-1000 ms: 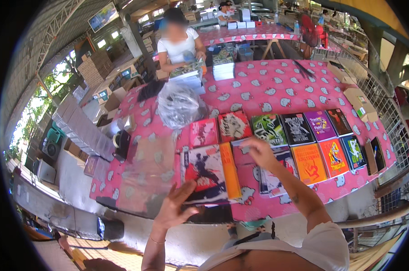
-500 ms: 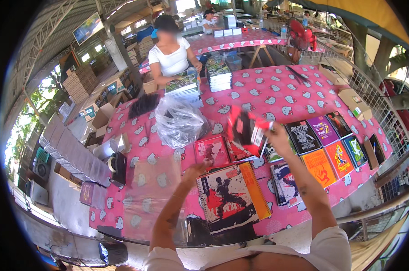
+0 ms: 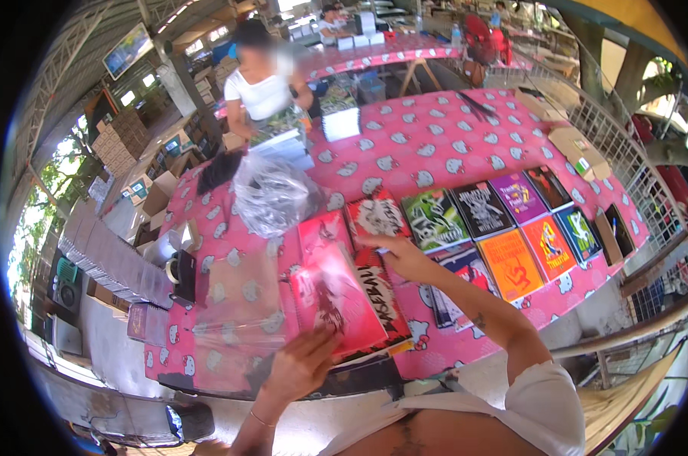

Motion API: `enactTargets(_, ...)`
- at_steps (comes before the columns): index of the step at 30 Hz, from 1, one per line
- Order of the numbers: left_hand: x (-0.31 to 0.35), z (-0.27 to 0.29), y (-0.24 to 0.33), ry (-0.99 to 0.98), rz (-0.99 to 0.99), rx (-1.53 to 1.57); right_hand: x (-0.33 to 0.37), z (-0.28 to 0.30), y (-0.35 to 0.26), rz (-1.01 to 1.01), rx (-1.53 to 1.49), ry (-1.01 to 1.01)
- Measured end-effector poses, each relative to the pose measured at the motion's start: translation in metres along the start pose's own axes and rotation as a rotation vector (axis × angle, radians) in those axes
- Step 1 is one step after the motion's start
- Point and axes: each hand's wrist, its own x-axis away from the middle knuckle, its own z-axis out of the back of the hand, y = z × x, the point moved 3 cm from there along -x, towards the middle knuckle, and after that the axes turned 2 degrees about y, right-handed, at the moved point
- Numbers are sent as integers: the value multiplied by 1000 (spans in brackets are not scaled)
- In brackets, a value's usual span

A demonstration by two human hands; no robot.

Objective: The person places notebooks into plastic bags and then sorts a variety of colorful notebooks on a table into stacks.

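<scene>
In the front middle, a pink spiral notebook (image 3: 342, 300) lies slanted over a red and black notebook (image 3: 382, 292) on a pile. My left hand (image 3: 307, 363) grips its lower left edge, fingers over the cover. My right hand (image 3: 405, 257) reaches left above the pile's upper end, fingers stretched out with nothing in them, just below a red notebook with a white drawing (image 3: 378, 216). Another pink notebook (image 3: 321, 230) lies left of that one. Beside my right forearm lie blue and white notebooks (image 3: 466, 277).
Rows of colourful notebooks, including a green one (image 3: 435, 219) and an orange one (image 3: 510, 262), cover the right side. Clear plastic bags (image 3: 272, 196) are heaped at left, near a tape dispenser (image 3: 180, 277) and a long notebook stack (image 3: 116, 254). A co-worker (image 3: 264, 91) stands across the table.
The red and black notebook has left my right hand and lies on the pile. My left hand has drawn a pink notebook toward me, over it. The view has shifted slightly.
</scene>
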Motion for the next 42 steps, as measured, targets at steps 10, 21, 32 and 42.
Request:
enactTargets(10,-149,-159,155,475,174,356,77,220,188,-680,1191,356)
enactTargets(21,-236,-352,-16,242,918,-121,68,274,134,-345,688,467)
enactTargets(32,-130,8,118,1358,469,480,82,208,-117,291,268,623)
enactTargets(42,32,-43,36,394,524,-362,94,16,-60,241,147,-126)
